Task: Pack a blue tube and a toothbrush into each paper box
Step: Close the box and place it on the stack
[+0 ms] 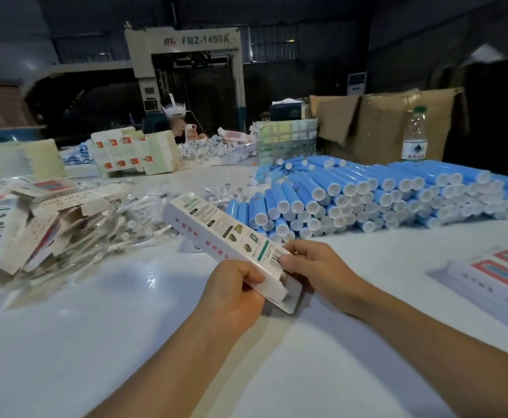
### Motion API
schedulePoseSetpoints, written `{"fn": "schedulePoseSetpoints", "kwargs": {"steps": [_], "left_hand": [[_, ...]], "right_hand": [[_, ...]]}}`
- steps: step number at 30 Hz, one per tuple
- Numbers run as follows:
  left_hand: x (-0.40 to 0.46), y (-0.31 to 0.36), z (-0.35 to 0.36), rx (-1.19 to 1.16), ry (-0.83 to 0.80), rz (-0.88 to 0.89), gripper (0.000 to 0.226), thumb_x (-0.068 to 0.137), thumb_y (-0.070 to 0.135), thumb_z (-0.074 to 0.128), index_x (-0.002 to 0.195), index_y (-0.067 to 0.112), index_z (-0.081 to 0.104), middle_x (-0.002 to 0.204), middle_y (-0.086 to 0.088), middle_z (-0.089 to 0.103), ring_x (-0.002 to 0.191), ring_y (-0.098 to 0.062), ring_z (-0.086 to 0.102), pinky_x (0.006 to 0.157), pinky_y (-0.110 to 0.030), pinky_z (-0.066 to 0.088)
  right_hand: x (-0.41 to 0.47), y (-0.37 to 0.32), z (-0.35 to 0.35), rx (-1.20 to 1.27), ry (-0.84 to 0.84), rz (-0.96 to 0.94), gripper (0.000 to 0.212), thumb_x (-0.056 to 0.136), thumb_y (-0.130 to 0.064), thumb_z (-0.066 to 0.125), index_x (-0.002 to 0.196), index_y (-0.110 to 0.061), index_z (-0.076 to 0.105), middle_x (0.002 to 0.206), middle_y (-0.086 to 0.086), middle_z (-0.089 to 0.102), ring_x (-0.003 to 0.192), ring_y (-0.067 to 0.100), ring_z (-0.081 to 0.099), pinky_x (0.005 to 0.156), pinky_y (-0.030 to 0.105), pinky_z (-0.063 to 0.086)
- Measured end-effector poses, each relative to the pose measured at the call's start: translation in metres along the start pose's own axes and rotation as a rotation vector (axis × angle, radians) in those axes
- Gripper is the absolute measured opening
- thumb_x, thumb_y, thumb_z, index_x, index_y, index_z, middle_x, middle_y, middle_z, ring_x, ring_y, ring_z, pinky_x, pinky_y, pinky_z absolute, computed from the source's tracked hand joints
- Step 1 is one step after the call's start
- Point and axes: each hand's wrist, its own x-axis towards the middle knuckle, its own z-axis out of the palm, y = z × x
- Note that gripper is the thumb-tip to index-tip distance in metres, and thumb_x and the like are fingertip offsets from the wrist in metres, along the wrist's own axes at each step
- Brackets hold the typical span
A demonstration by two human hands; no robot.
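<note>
Close to my chest, over the white table (96, 327), both hands work the near end of one paper box (228, 239). My left hand (234, 294) has its grip curled around that end from below and the side, thumb across the top face. My right hand (313, 267) pinches the same end beside the barcode, fingers folded over the far edge. The end flap (288, 303) hangs open beneath the box, so I judge this one is being closed or checked; I cannot tell whether a tube and brush are inside.

Further out, the heap of blue tubes (367, 194) lies to the right, caps facing me, still very large. To the left sits a pile of wrapped toothbrushes (120, 224) with flat, unfolded boxes (35, 212) on top and beside it. At the right edge lie a few finished boxes (493, 279), side by side. Judging by those stocks, the job is early: a handful packed, a great many left.
</note>
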Motion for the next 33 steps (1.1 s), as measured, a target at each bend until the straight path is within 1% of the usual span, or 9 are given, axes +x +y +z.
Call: {"fn": "schedulePoseSetpoints", "kwargs": {"steps": [3,6,9,12,14,18,23,27,33], "left_hand": [[0.004,-0.001,0.000,0.032,0.028,0.029,0.075,0.068,-0.026,0.020,0.120,0.026,0.038,0.117,-0.020,0.054,0.101,-0.039,0.050,0.073,-0.046,0.050],[0.006,0.005,-0.003,0.073,0.106,0.061,0.045,0.077,-0.021,0.033,0.103,0.011,0.051,0.105,-0.018,0.062,0.095,-0.033,0.058,0.086,-0.043,0.050],[0.010,0.020,-0.011,0.315,0.218,0.319,0.058,0.080,-0.012,0.048,0.132,0.014,0.045,0.122,-0.008,0.059,0.100,-0.017,0.058,0.079,-0.030,0.046],[0.008,0.034,-0.021,0.942,0.281,0.843,0.084,0.077,-0.003,0.065,0.144,0.029,0.027,0.142,0.011,0.029,0.125,-0.006,0.031,0.090,-0.016,0.033],[0.008,0.033,-0.024,1.603,0.110,1.077,0.086,0.077,0.023,0.072,0.147,0.029,0.022,0.145,0.016,0.021,0.133,-0.003,0.012,0.112,-0.025,0.014],[0.017,0.020,-0.024,2.425,-0.095,0.777,0.096,0.078,0.074,0.044,0.149,0.031,-0.004,0.156,0.014,0.005,0.142,-0.009,-0.009,0.109,-0.045,-0.025],[0.022,0.028,-0.021,2.550,-0.184,0.729,0.088,0.081,0.073,0.040,0.150,0.026,0.011,0.150,0.005,0.026,0.140,-0.014,0.015,0.116,-0.043,-0.008],[0.016,0.029,-0.034,2.444,-0.169,0.763,0.081,0.081,0.073,0.043,0.144,0.029,0.020,0.142,0.010,0.032,0.127,-0.013,0.029,0.108,-0.029,0.019],[0.019,0.030,-0.046,2.382,-0.136,0.806,0.069,0.085,0.070,0.039,0.140,0.033,0.021,0.132,0.013,0.033,0.116,-0.010,0.034,0.094,-0.025,0.027]], "right_hand": [[0.000,0.000,-0.002,0.026,0.029,0.034,0.016,0.092,-0.009,0.058,0.094,0.005,0.066,0.097,0.022,0.070,0.079,0.023,0.064,0.069,0.035,0.049],[0.002,-0.003,-0.006,0.196,0.101,0.100,0.018,0.091,-0.007,0.058,0.079,-0.007,0.071,0.092,0.013,0.073,0.081,0.024,0.070,0.066,0.037,0.058],[0.005,-0.003,-0.015,0.221,0.260,0.127,0.031,0.088,-0.007,0.059,0.058,-0.014,0.067,0.086,0.014,0.073,0.075,0.026,0.071,0.066,0.041,0.053],[0.004,0.000,-0.019,0.170,0.285,0.131,0.040,0.087,-0.009,0.057,0.049,-0.020,0.060,0.068,0.004,0.072,0.058,0.019,0.068,0.053,0.030,0.042],[0.002,-0.001,-0.018,0.108,0.246,0.105,0.035,0.087,-0.008,0.056,0.055,-0.020,0.056,0.063,0.001,0.067,0.058,0.016,0.067,0.052,0.028,0.039],[0.002,0.000,-0.015,0.047,0.175,0.062,0.031,0.087,-0.004,0.055,0.061,-0.015,0.066,0.069,0.005,0.070,0.062,0.014,0.066,0.050,0.024,0.049],[0.003,0.002,-0.016,0.000,0.096,0.049,0.014,0.088,-0.008,0.057,0.086,0.004,0.064,0.084,0.011,0.073,0.077,0.017,0.070,0.061,0.025,0.053],[0.001,0.004,-0.014,-0.096,0.033,0.066,0.021,0.084,-0.027,0.059,0.086,-0.007,0.068,0.091,0.005,0.074,0.089,0.026,0.069,0.065,0.040,0.052],[0.002,0.005,-0.013,-0.290,0.186,-0.054,0.017,0.089,-0.021,0.059,0.078,-0.014,0.070,0.074,0.000,0.066,0.059,0.002,0.051,0.050,0.014,0.038]]}}
